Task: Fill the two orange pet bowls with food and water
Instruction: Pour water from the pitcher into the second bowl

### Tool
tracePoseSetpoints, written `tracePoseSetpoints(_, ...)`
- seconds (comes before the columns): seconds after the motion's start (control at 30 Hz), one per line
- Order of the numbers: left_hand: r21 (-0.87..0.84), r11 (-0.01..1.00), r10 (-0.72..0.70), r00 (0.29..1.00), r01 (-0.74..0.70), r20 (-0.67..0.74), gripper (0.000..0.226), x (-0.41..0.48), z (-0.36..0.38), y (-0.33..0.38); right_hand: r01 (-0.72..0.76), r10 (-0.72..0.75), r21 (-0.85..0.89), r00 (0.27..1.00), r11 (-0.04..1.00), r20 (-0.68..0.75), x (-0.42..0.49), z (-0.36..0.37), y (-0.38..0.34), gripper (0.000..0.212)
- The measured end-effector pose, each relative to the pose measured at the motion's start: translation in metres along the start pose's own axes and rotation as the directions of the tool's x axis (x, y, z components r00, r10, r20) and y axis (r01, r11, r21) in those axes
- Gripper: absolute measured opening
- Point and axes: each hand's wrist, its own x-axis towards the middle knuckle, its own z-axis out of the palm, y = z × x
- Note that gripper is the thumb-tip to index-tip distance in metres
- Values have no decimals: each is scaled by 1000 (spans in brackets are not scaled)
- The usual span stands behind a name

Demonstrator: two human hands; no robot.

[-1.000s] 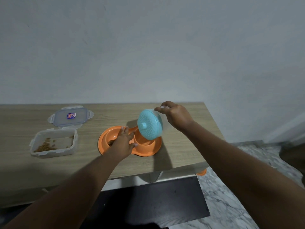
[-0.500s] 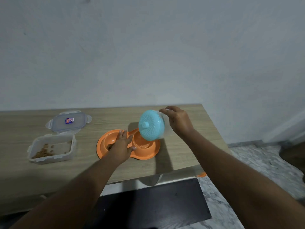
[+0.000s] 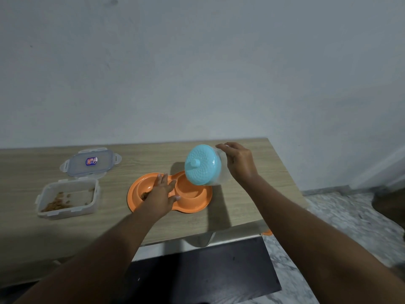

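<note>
A blue-lidded jar (image 3: 202, 165) is gripped in the right hand (image 3: 237, 163), tilted over the right bowl (image 3: 188, 190); the double bowl dish (image 3: 197, 205) is pressed under the flat, open left hand (image 3: 161, 197).

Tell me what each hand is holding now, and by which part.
The right hand holds the tilted blue-lidded jar by its clear body. The left hand holds nothing; it rests flat on the orange double bowl.

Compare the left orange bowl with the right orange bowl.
The left bowl holds some brown kibble and is partly covered by the left hand. The right bowl shows no kibble and sits under the tilted teal-lidded container held by the right hand. Both are round wells in one orange tray.
</note>
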Motion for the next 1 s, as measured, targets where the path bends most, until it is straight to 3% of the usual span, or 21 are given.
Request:
tracePoseSetpoints(0.33,7,1000,1,1000,-1,18,71,1,1,-3,-168,172,59,982,984,-74,-13,1,17,40)
tracePoseSetpoints(0.47,22,999,-37,999,37,6,81,5,-2,2,-321,339,167,936,932,-92,-22,0,24,41)
tracePoseSetpoints(0.6,-254,962,-121,990,100,-71,118,25,-16,45,-507,588,387,800,770,-122,-18,-15,33,46)
tracePoseSetpoints(0.73,-566,824,-43,999,25,-19,147,61,-4,91,-572,697,477,706,667,-128,-14,-20,53,56)
tracePoseSetpoints(0.83,-711,703,41,999,-14,20,128,67,-4,143,-609,739,490,664,624,-115,-11,-20,67,56)
tracePoseSetpoints(1.0,-737,675,-2,999,-23,-33,117,96,13,173,-592,730,491,668,639,-145,-11,-24,88,55)
